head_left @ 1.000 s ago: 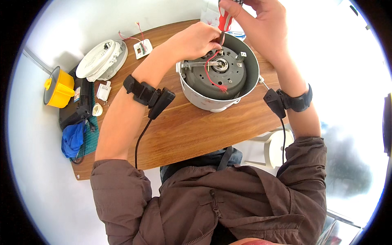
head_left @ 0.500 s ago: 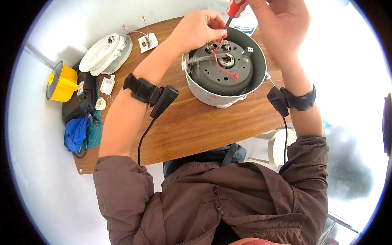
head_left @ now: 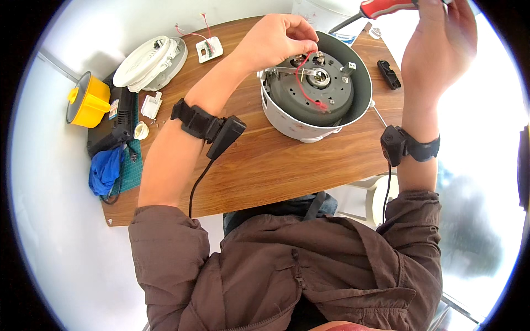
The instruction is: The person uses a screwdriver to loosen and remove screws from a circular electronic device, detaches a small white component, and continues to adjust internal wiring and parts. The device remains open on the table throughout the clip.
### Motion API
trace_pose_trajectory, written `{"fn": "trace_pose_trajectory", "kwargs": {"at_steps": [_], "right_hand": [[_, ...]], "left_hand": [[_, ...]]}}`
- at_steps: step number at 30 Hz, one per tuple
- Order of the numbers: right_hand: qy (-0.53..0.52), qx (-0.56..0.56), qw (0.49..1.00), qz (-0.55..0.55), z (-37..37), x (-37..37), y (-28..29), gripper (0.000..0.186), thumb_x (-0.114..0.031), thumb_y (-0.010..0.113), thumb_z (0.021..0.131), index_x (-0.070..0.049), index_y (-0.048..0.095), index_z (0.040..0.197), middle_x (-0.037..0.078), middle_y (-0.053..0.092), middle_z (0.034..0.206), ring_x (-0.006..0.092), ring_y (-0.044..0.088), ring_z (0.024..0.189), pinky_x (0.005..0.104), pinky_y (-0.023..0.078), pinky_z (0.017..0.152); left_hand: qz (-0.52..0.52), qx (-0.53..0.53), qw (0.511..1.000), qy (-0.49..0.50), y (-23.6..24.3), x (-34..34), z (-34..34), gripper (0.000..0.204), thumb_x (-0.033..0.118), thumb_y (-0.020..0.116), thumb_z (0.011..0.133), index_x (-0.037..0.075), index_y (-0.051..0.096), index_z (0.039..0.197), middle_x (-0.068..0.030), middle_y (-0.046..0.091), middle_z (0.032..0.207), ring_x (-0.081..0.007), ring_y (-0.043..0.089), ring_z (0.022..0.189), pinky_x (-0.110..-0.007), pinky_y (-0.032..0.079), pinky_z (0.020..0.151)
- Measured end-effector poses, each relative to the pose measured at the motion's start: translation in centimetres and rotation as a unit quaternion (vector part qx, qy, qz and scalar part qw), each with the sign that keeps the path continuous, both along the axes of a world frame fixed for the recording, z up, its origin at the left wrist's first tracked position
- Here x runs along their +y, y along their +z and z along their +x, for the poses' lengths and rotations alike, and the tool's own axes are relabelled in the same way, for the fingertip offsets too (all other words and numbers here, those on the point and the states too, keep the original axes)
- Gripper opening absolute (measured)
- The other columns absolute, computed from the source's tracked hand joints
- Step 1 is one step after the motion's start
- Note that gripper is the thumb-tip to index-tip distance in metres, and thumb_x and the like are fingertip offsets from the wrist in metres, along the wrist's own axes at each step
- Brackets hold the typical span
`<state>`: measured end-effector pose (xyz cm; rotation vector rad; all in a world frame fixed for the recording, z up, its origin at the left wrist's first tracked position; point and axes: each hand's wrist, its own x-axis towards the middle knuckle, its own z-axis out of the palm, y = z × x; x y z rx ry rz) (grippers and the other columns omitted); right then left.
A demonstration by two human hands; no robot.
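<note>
My left hand point(head_left: 284, 43) reaches over the far rim of a round, pale appliance housing point(head_left: 295, 124). Its thumb and fingertips pinch the upper end of a red wire point(head_left: 301, 83). The wire runs down across the grey metal plate point(head_left: 287, 102) inside the housing, which has holes, a round centre fitting and small upright terminals. Up at the right, my right hand point(head_left: 439, 55) is closed on a red-handled screwdriver point(head_left: 381, 7). Its shaft slants down to the left, with the tip above the housing's far side and apart from it. The upper frame edge cuts off part of that hand.
At the left lie white lid parts point(head_left: 144, 66), a small panel with wires point(head_left: 208, 51), a yellow pot point(head_left: 91, 102), a black case point(head_left: 113, 124), a blue cloth point(head_left: 105, 171) and a green mat point(head_left: 131, 179). A black piece point(head_left: 389, 74) lies right of the housing.
My right hand has moved right, lifting the screwdriver away from my left fingertips and tilting it flatter. My left hand still pinches the red wire. The view has shifted slightly.
</note>
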<state>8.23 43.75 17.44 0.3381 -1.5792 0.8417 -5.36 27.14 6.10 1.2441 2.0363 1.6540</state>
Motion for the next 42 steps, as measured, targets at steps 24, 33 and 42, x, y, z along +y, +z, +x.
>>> {"fn": "trace_pose_trajectory", "kwargs": {"at_steps": [24,33,42], "right_hand": [[0.16,-0.06,0.975,-0.141,0.3,4.1,-4.0,0.061,-0.024,0.056,0.109,0.01,0.029,0.152,0.019,0.057,0.12,0.0242,0.064,0.097,0.0347,0.056,0.085],[-0.019,-0.053,0.997,-0.057,-0.6,3.5,-4.6,0.062,-0.025,0.058,0.107,0.018,0.034,0.145,0.023,0.05,0.127,0.0241,0.065,0.093,0.0316,0.06,0.083],[0.195,0.088,0.946,-0.242,-1.5,8.2,-5.1,0.033,-0.003,0.059,0.102,0.009,0.054,0.132,0.029,0.07,0.114,0.0376,0.071,0.11,0.0451,0.058,0.101]], "left_hand": [[-0.461,0.103,0.869,0.151,-0.8,-24.6,-1.9,0.014,0.009,0.073,0.088,0.001,0.072,0.101,-0.0088,0.075,0.087,-0.0173,0.07,0.08,-0.032,0.055,0.074],[-0.091,-0.172,0.931,0.308,-6.2,-19.7,-5.2,0.017,0.008,0.074,0.094,-0.003,0.072,0.107,-0.0098,0.077,0.098,-0.0159,0.073,0.088,-0.029,0.061,0.079],[-0.117,-0.115,0.94,0.299,-10.5,-8.8,-11.6,0.02,0.013,0.073,0.094,-0.001,0.074,0.109,-0.0076,0.078,0.098,-0.0147,0.073,0.081,-0.029,0.06,0.072]]}}
